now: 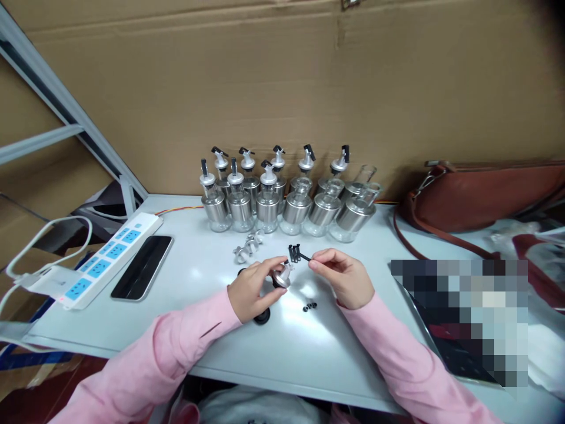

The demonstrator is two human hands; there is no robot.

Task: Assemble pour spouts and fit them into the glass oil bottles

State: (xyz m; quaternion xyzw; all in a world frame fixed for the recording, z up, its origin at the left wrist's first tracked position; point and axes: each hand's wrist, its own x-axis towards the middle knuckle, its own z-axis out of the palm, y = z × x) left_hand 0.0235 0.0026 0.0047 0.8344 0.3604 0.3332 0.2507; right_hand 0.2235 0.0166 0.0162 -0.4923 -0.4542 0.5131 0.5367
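Observation:
My left hand (pixel 252 288) is closed round a silver pourer cap (pixel 282 275) just above the white table (pixel 145 321). My right hand (pixel 342 275) pinches a small black lever piece (pixel 296 254) and holds it against the top of that cap. Two loose silver caps (pixel 247 246) lie just behind my hands. Small black rings (pixel 309 307) rest on the table between my wrists, and a larger black ring (pixel 262 317) lies partly under my left wrist. Both sleeves are pink.
Several glass and steel dispenser bottles (pixel 282 200) stand in rows at the back, some capped, some open. A dark phone (pixel 142 266) and a white power strip (pixel 103 259) lie at the left. A brown bag (pixel 485 194) sits at the right before a cardboard wall.

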